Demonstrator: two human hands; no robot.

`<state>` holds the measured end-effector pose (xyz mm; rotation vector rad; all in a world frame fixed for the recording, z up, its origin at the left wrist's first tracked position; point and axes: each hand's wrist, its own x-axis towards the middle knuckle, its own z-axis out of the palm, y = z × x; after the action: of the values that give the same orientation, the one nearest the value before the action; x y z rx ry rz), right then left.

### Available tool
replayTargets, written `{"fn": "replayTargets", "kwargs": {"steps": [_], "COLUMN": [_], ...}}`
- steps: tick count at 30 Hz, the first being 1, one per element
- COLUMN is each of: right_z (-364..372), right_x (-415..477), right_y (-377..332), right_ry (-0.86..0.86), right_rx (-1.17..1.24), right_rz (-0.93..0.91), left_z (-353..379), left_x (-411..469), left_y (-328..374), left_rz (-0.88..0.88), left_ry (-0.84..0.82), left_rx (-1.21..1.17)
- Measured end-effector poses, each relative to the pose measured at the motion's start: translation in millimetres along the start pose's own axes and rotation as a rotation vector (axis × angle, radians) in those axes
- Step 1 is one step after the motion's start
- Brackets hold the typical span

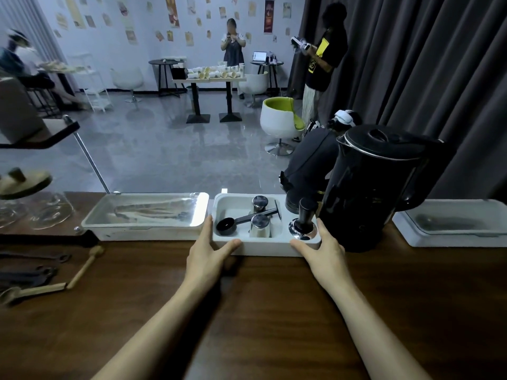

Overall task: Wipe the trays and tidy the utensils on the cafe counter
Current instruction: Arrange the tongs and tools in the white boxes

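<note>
A white utensil tray (263, 246) sits at the far edge of the wooden counter (260, 311). It holds a black scoop (227, 225), two steel-topped tools (260, 220) and a black tamper (303, 224). My left hand (207, 252) clasps the tray's front left corner, thumb along the front rim. My right hand (325, 246) clasps the front right corner. A lidded white tray (142, 215) stands directly to the left, and another white tray (452, 223) lies at the right.
A tall black kettle (375, 185) stands right beside the tray. Wooden spoons (82, 268) and dark tools (30, 267) lie at the counter's left. Glass jars (33, 204) sit at far left. People, tables and chairs fill the room beyond.
</note>
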<state>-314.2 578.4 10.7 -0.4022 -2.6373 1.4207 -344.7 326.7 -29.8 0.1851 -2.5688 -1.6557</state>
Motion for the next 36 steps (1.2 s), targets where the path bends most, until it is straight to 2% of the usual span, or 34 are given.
{"fn": "replayTargets", "kwargs": {"steps": [7,15,18,21,28,31,36], "right_z": [4,3,3,2,27,49,106], "right_x": [5,-4,-21,-55,-124,-155,-195], "right_y": [3,0,9,22,-14,-32,-57], "right_ry": [-0.019,-0.052,-0.037,-0.021,-0.290,-0.405,-0.442], "right_rx": [0.024,0.103,0.120,0.111,0.046,0.038,0.078], "right_rz": [-0.005,-0.012,-0.007,-0.023,-0.230,-0.263,-0.306], "left_z": [3,-1,-14,-34,-113,-151,-206], "left_x": [-5,-16,-51,-99,-191,-220,-244], "left_y": [4,9,4,-13,-41,-57,-79], "left_rz": [0.076,0.071,0.077,0.044,-0.019,-0.049,-0.061], "left_ry": [0.034,0.018,0.008,0.073,0.260,0.284,0.313], "left_rx": [0.120,0.195,0.208,0.151,0.102,0.059,-0.020]}}
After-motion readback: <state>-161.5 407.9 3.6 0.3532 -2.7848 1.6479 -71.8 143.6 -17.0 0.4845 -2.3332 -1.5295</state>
